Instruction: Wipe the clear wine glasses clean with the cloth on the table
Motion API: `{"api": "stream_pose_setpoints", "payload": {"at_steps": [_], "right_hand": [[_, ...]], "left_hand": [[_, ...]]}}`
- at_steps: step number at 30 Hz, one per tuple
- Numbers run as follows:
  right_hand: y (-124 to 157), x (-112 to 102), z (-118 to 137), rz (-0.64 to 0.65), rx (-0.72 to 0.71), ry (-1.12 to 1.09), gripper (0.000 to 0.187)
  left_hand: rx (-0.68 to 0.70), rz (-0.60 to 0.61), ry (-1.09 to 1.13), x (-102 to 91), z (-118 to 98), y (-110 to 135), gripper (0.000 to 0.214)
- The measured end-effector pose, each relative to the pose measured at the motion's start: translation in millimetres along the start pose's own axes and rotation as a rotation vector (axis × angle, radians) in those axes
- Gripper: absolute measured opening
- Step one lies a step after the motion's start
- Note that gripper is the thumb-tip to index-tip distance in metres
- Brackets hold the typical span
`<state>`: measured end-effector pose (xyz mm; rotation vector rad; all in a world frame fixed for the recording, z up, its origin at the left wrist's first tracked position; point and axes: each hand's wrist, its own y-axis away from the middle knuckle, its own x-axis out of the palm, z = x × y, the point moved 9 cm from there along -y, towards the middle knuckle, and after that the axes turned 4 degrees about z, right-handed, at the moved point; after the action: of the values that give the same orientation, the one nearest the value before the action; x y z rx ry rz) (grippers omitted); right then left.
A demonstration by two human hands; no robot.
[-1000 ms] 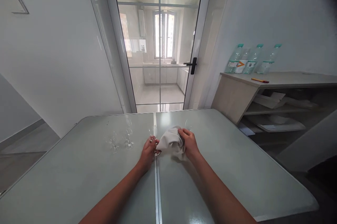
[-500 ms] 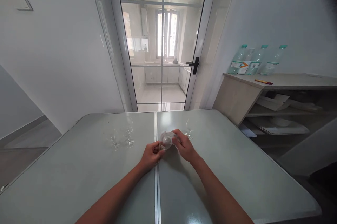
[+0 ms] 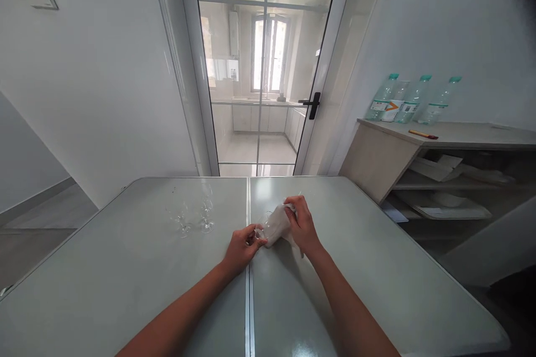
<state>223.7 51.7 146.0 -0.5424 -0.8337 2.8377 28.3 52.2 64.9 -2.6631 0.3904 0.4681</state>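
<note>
Just right of the table's centre seam, my left hand (image 3: pixel 246 241) pinches a clear wine glass (image 3: pixel 259 232) at its near end. A thin white cloth (image 3: pixel 278 225) lies over the glass's other end and hides most of it. My right hand (image 3: pixel 302 225) is closed on the cloth, and a loose corner hangs below its fingers. To the left, two clear stemmed glasses stand on the table, one glass (image 3: pixel 183 224) a little left of the other glass (image 3: pixel 206 220).
The pale table (image 3: pixel 125 290) reaches to a glazed door (image 3: pixel 234 144) with a black handle (image 3: pixel 312 104). On the right, a wooden shelf unit (image 3: pixel 377 158) bears several plastic bottles (image 3: pixel 412 101) and a yellow-and-red stick (image 3: pixel 422 134).
My right hand has moved a little right and up, and the white cloth now spreads out between the hands. The glass behind my right hand is now mostly hidden. My left hand has barely moved.
</note>
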Motion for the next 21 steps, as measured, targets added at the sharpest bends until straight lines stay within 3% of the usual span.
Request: {"api": "stream_pose_setpoints", "payload": {"at_steps": [2,4,6,8,11,14,17,21], "right_hand": [[-0.1,-6.6,-10.3,-0.085,0.082,-0.127,0.022],[3.5,-5.2,-27.8,-0.13,0.256,-0.374,0.042],[7.4,10.6,-36.5,-0.036,0.398,-0.616,0.055],[9.4,23.9,-32.9,0.088,0.437,-0.736,0.047],[6.4,14.2,-22.9,0.035,0.32,-0.666,0.035],[4.7,4.0,-9.1,0.007,0.153,-0.43,0.036],[7.7,15.0,-0.5,0.205,0.078,-0.333,0.034],[15.3,20.7,11.7,0.442,-0.013,-0.33,0.015]], "left_hand": [[-0.026,0.016,0.054,1.7,1.8,0.3,0.033],[-0.055,0.059,0.124,5.4,3.0,0.1,0.034],[-0.059,0.087,0.162,7.3,1.7,-0.4,0.035],[-0.044,0.078,0.168,5.7,-0.8,-1.3,0.035],[-0.052,0.058,0.184,3.4,-1.2,-1.8,0.037],[-0.067,0.064,0.191,4.4,-0.3,-1.2,0.036],[-0.058,0.071,0.193,5.3,-1.0,-0.2,0.034],[-0.035,0.091,0.2,6.0,-4.2,0.0,0.032]]}}
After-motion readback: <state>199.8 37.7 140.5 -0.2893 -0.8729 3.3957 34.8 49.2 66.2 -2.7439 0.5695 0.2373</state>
